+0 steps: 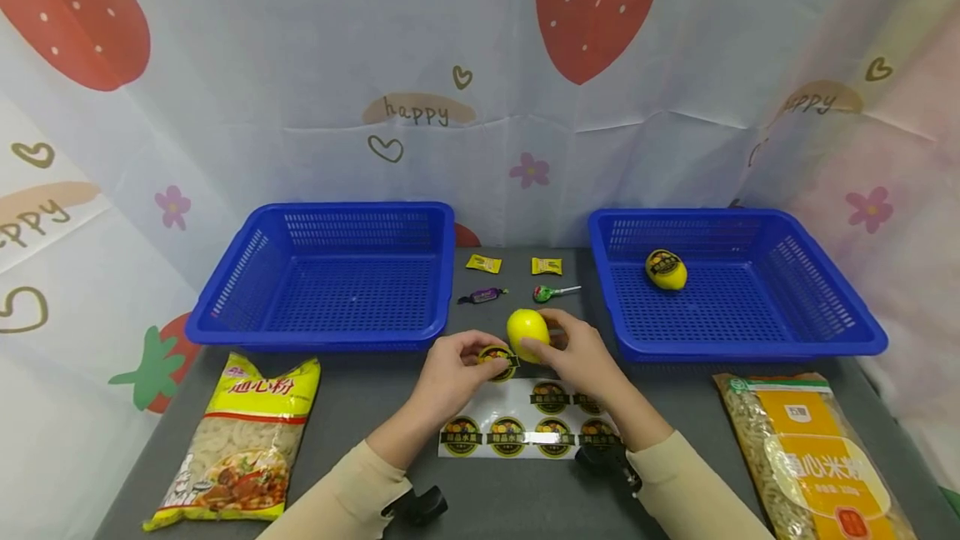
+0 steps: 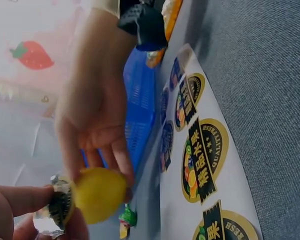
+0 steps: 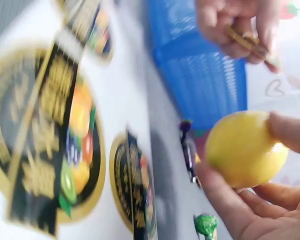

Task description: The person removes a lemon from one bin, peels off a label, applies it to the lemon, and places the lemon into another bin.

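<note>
A round black-and-gold sticker [image 1: 498, 362] is pinched between the thumb and fingers of my left hand [image 1: 459, 369]. Beside it, my right hand [image 1: 577, 350] grips a yellow lemon [image 1: 527, 333] by its sides, above the table. In the right wrist view the lemon [image 3: 245, 149] shows a bare skin facing the camera, and the left hand [image 3: 240, 25] with the sticker is apart from it. Below both hands lies a white sheet of stickers [image 1: 517, 415] with several round labels, partly covered by the right forearm.
Two blue baskets stand at the back, a left one [image 1: 197, 327] and a right one [image 1: 862, 342] holding a labelled lemon [image 1: 666, 270]. Between them lie two yellow-wrapped sweets [image 1: 483, 263], a purple sweet [image 1: 483, 296] and a lollipop [image 1: 546, 293]. Food bags flank them, one left [image 1: 243, 440], one right [image 1: 817, 457].
</note>
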Available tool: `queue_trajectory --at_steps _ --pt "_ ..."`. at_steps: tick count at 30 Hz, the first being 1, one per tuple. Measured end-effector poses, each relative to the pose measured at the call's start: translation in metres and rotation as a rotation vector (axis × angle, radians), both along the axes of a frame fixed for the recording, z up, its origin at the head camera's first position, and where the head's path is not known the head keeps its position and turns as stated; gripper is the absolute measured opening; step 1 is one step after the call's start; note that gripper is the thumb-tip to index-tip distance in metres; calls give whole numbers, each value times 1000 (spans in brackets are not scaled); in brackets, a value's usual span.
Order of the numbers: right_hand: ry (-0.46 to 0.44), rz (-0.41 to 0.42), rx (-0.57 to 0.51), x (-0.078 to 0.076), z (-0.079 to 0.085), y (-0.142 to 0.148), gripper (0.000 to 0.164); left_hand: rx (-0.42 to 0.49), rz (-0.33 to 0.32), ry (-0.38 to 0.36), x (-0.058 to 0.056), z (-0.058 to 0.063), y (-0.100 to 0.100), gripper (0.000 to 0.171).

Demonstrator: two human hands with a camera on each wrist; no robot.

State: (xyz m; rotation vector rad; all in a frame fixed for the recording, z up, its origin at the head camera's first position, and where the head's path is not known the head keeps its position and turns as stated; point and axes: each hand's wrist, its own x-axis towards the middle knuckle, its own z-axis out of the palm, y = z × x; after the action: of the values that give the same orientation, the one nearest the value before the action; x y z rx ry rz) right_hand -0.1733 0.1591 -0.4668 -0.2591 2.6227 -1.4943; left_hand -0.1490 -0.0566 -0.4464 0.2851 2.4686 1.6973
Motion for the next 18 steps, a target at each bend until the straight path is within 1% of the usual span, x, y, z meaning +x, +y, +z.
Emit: queue_trajectory --at_steps 3,4,7,10,12,18 --pt "-124 0 -168 6 5 5 65 20 16 16 0 3 2 15" --pt "-151 5 -209 9 6 6 66 36 17 17 1 4 3 16" --pt "-202 29 -278 15 7 10 64 78 10 13 2 6 5 18" --pt "-218 61 -309 20 7 12 62 101 0 8 2 6 7 19" --pt "-218 78 -320 22 6 12 62 100 -3 4 2 5 8 21" --pt "-190 101 -289 28 4 13 60 94 3 -7 4 3 11 24"
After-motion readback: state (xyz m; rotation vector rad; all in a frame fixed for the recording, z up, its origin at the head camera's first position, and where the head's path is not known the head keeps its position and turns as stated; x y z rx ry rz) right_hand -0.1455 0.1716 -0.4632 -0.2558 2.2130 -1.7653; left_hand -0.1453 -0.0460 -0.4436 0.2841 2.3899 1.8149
